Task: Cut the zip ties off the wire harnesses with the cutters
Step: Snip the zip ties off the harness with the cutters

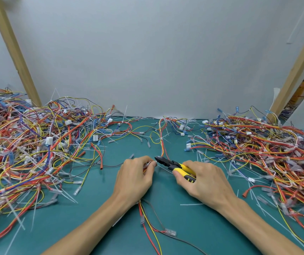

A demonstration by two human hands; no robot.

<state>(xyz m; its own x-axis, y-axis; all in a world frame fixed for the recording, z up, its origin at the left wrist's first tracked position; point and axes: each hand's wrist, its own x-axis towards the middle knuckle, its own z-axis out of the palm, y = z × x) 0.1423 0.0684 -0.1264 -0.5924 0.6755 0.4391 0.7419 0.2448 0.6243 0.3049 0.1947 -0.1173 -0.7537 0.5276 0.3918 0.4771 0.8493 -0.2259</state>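
Head view: the left hand [134, 179] pinches a wire harness [163, 142] in curled fingertips, where a pale zip tie [148, 164] seems to sit, small and partly hidden. The right hand [202, 181] grips the yellow handles of the cutters [173, 165]. Their dark tip points left, just beside the left fingertips. The harness runs away from the 2 hands across the green table [184, 227], so the tip likely needs only a short push left.

Take the cutters [173, 165] on the table [193, 229] as your mark: your left hand [134, 179] lies just left, your right hand [205, 180] around their handles, a harness [163, 144] runs behind, the left heap [37, 144] far left, the right heap [268, 148] far right.
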